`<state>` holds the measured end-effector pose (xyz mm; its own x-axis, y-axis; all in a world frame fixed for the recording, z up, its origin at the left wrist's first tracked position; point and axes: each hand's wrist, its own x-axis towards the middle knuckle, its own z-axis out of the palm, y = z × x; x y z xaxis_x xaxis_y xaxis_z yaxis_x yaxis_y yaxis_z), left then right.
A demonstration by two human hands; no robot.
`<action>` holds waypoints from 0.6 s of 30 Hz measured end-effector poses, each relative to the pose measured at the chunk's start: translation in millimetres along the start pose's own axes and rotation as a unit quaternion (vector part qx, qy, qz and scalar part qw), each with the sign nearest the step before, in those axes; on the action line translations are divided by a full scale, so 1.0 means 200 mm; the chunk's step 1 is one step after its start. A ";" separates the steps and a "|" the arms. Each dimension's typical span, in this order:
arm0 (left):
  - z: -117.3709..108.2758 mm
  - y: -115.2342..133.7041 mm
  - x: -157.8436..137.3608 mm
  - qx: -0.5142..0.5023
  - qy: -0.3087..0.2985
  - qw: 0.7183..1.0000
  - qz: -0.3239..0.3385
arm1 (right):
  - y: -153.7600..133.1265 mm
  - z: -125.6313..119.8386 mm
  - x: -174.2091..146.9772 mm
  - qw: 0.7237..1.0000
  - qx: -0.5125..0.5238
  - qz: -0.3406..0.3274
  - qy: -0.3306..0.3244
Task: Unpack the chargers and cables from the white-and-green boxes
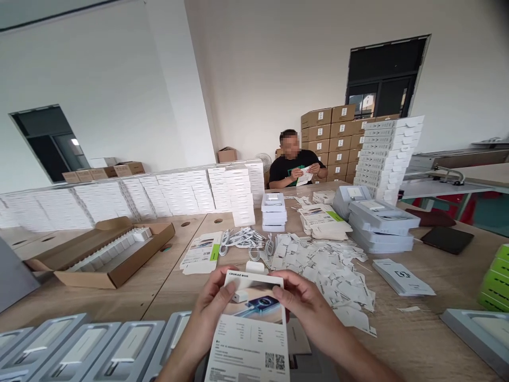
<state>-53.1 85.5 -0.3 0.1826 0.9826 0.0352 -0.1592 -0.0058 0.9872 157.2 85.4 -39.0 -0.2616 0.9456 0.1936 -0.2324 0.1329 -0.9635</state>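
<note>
A white printed product box [248, 334] is held up in front of me, its face with a phone picture and QR codes turned my way and a flap [254, 268] sticking up at its top. My left hand [217, 297] grips the upper left edge, thumb on the front. At the upper right edge my right hand [296, 292] grips it too, thumb on the picture. Behind the box's lower right, a white card or box [298, 339] is partly hidden. Grey trays [129, 345] with white power banks stand in a row at the lower left.
Small white cartons [326, 270], coiled white cables [246, 239] and flat printed boxes [202, 252] lie ahead. An open brown carton [115, 276] stands left; stacked trays [382, 233], manuals [403, 276] and green boxes [497, 281] are right. Across the table a person [296, 164] holds white packaging.
</note>
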 end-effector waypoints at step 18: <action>-0.19 -0.05 0.12 -0.230 0.045 0.971 -0.048 | -0.32 -1.03 -0.20 0.638 -0.758 0.083 0.109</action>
<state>-83.7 116.9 -15.5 0.1352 0.9869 -0.0882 -0.5662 0.1500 0.8105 376.8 100.0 -22.5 0.0106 0.9810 0.1936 0.9974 0.0035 -0.0724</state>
